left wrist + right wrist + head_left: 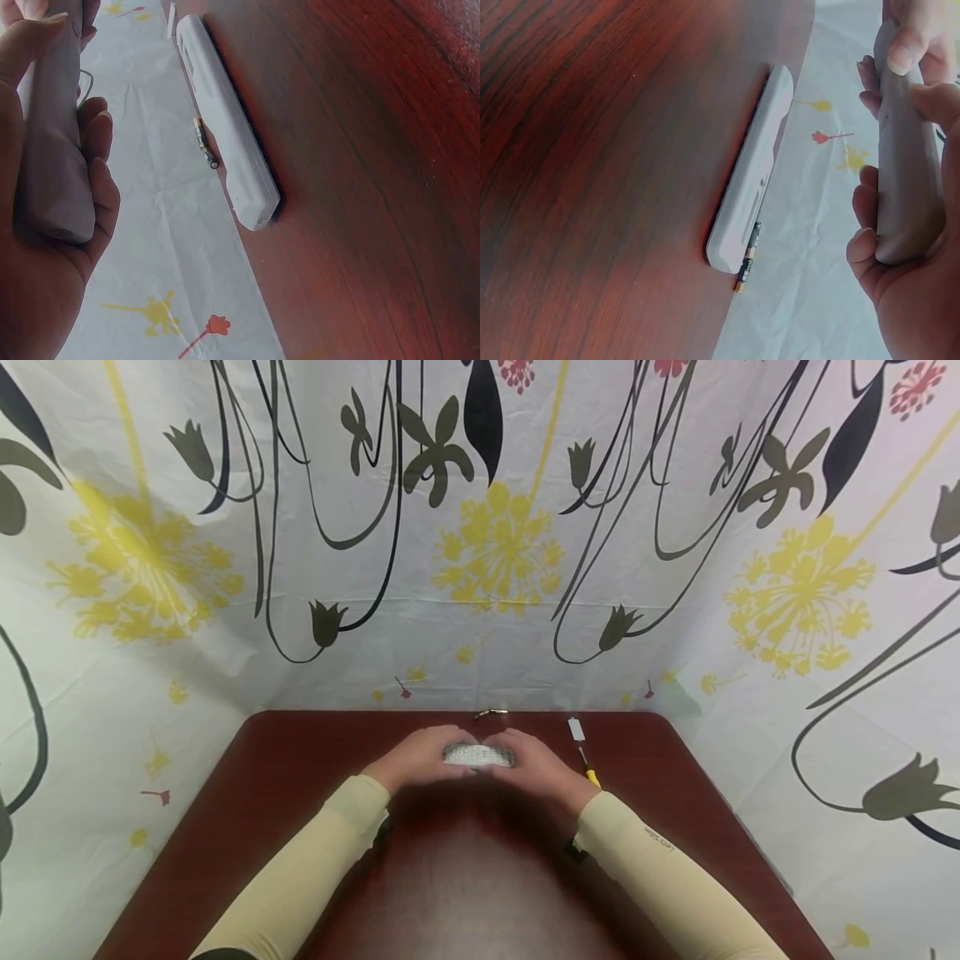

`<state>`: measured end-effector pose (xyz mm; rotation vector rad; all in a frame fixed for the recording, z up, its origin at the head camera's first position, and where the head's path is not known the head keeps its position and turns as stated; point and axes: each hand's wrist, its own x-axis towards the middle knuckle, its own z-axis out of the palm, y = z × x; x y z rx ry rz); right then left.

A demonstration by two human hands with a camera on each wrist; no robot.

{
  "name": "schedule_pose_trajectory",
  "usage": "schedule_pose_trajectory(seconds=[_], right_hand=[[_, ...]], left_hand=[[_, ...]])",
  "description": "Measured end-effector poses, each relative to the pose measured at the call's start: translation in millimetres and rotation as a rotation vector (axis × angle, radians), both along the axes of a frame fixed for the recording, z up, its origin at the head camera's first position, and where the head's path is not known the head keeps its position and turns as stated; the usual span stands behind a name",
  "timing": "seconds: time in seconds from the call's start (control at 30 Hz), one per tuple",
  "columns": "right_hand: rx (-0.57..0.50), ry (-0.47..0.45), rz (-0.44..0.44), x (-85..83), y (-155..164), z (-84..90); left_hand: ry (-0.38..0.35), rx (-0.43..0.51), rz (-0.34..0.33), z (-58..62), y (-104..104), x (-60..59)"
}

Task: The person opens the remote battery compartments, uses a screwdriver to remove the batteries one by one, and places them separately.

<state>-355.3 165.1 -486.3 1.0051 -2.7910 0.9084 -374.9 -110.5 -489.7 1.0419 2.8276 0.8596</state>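
Your left hand (pixel 416 758) and right hand (pixel 536 764) cover most of the white remote (pixel 477 755) in the head view; only a strip of its keys shows between your fingers. In the left wrist view the picture's edge cuts off its top end. Just beyond your fingers, the small battery (pixel 491 714) is too small to make out. Your right hand hides part of the yellow-handled tool (pixel 589 772).

No readable text, brand or nr. anywhere. Only a small dark mark on the right sleeve (pixel 658 839) near the wrist, head view, too blurred to read. The remote (pixel 478 756) held btw. both hands shows rows of buttons, no legible labels. The grey remote body (pixel 225 120) in the wrist views carries no print. The curtain (pixel 495 552) has flower pattern only.
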Motion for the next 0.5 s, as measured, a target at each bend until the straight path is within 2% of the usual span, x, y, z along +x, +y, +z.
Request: schedule_pose_trajectory(seconds=[0.2, 0.5], right_hand=[[-0.011, -0.026, 0.004, -0.6, 0.1, 0.7], [-0.023, -0.021, 0.011, -0.8, 0.3, -0.1]], left_hand=[[0.017, -0.008, -0.006, -2.3, 1.5, -0.1], [0.009, -0.009, -0.018, 0.9, 1.2, 0.9]])
